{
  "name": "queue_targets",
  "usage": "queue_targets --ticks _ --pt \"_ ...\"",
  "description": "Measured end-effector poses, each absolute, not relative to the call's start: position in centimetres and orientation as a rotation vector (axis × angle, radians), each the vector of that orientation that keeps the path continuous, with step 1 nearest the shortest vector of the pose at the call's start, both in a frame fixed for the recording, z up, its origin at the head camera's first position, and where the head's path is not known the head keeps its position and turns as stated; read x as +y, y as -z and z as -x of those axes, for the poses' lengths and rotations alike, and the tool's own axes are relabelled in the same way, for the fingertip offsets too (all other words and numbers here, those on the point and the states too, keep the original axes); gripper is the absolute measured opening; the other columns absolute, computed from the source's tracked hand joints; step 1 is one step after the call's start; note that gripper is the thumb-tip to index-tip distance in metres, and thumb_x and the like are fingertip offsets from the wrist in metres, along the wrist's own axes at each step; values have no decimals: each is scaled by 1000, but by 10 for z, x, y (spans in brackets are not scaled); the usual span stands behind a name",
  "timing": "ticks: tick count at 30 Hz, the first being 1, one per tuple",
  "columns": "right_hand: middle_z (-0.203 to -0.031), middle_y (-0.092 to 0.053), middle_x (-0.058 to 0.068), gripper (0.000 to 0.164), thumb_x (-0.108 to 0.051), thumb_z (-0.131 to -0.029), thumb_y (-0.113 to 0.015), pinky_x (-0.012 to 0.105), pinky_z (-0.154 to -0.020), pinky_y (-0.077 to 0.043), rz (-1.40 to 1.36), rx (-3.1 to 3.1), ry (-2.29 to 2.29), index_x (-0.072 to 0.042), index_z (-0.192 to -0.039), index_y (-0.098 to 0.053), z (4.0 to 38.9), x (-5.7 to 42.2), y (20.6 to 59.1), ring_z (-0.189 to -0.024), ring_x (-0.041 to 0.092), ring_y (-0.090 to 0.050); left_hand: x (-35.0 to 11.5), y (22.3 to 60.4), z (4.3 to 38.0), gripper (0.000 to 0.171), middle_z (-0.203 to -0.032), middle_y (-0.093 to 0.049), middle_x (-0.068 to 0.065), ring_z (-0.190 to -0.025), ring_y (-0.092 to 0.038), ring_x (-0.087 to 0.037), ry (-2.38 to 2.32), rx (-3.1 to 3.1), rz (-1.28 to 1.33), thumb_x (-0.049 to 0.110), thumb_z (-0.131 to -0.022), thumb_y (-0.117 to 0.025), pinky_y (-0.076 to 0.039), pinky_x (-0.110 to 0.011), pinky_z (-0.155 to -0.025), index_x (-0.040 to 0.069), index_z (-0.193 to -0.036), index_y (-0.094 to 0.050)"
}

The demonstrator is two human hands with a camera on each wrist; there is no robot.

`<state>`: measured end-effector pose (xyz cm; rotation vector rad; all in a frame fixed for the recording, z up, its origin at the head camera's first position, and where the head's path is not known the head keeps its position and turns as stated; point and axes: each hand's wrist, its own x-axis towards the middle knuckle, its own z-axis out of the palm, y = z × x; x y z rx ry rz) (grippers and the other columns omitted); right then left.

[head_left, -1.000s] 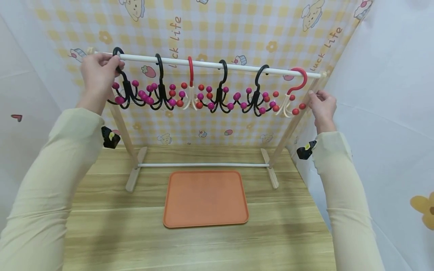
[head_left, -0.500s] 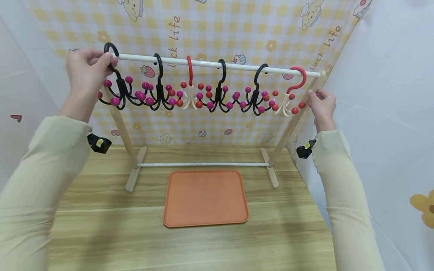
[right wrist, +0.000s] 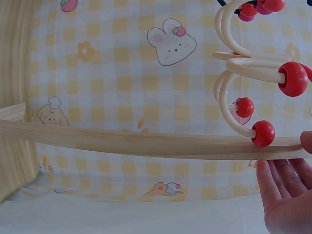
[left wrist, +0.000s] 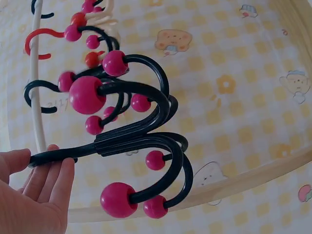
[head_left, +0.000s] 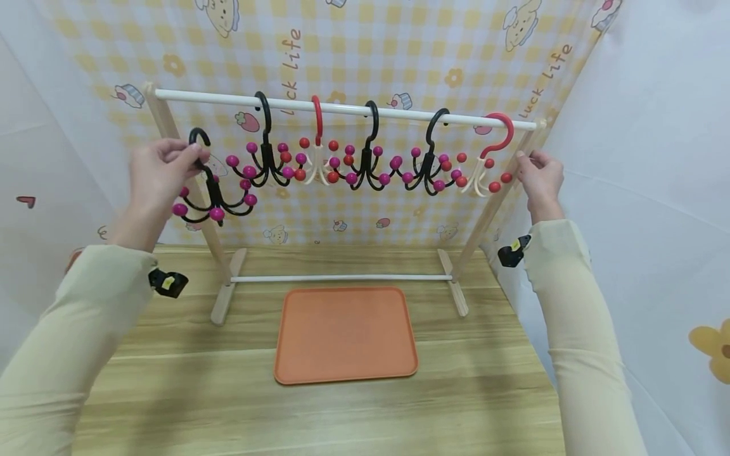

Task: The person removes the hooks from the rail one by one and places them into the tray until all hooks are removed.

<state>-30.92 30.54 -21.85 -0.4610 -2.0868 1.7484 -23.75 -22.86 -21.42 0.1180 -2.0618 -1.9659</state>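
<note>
My left hand [head_left: 160, 183] pinches the neck of a black multi-hook hanger [head_left: 215, 191] with magenta balls, just below its curved top. That hanger is off the rack's white rod [head_left: 199, 97], lower than it and overlapping the left wooden post. In the left wrist view, thumb and fingers of the left hand [left wrist: 41, 192] grip the black hanger [left wrist: 122, 139] near its hook. My right hand [head_left: 540, 182] holds the right wooden post [head_left: 495, 196] between thumb and fingers, beside a hanger with a red hook and cream arms [head_left: 499, 147]. The right wrist view also shows the post [right wrist: 146, 145] in its grasp.
Several other hangers, such as a black one [head_left: 267, 158] and a red-hooked cream one [head_left: 317, 123], hang along the rod. An orange tray [head_left: 346, 335] lies on the wooden table [head_left: 342, 418] before the rack's lower bar [head_left: 342, 278]. A checked cloth [head_left: 353, 57] hangs behind.
The left hand has slid the black hanger left along the rod, off its left end, then lowered it and brought it slightly right. The right hand stays on the post.
</note>
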Motion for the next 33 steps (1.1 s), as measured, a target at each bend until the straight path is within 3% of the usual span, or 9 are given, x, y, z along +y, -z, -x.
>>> queue_targets --ticks 8,15,21,26,33 --pt "-118 -50 6 49 -35 -84 -57 26 -91 -36 462 -2094 -1734 -9 -124 -50 309 305 219 -102 12 -47 -223 247 230 29 -76 -66 10 -75 -61 -3 1940 -2096 -103 20 -83 -61 -44 -14 -69 -1 -101 -55" --pt "-115 -51 6 46 -34 -84 -57 26 -90 -36 451 -2084 -1739 -8 -122 -52 309 305 219 -100 12 -48 -216 279 228 27 -72 -64 17 -72 -61 0 1853 -2279 -138 27 -84 -60 -43 -19 -76 4 -98 -59" --pt "-114 -51 5 44 -33 -84 -58 27 -91 -36 451 -2081 -1740 -8 -120 -53 309 305 219 -99 11 -48 -205 304 230 22 -74 -65 10 -70 -62 -6 2000 -2279 -97 19 -85 -60 -46 -20 -73 0 -96 -60" --pt "-116 -50 5 46 -34 -84 -57 26 -91 -36 464 -2089 -1733 -9 -122 -52 309 305 218 -102 11 -47 -195 323 230 33 -81 -64 7 -79 -61 -13 2025 -2398 -94 22 -87 -57 -45 -23 -78 -6 -105 -57" --pt "-120 -49 5 50 -34 -84 -57 25 -91 -36 473 -2099 -1732 -9 -127 -47 310 305 218 -106 12 -46 -177 348 231 37 -102 -61 -13 -80 -60 -11 2089 -2488 -83 20 -90 -51 -41 -32 -85 -11 -110 -51"
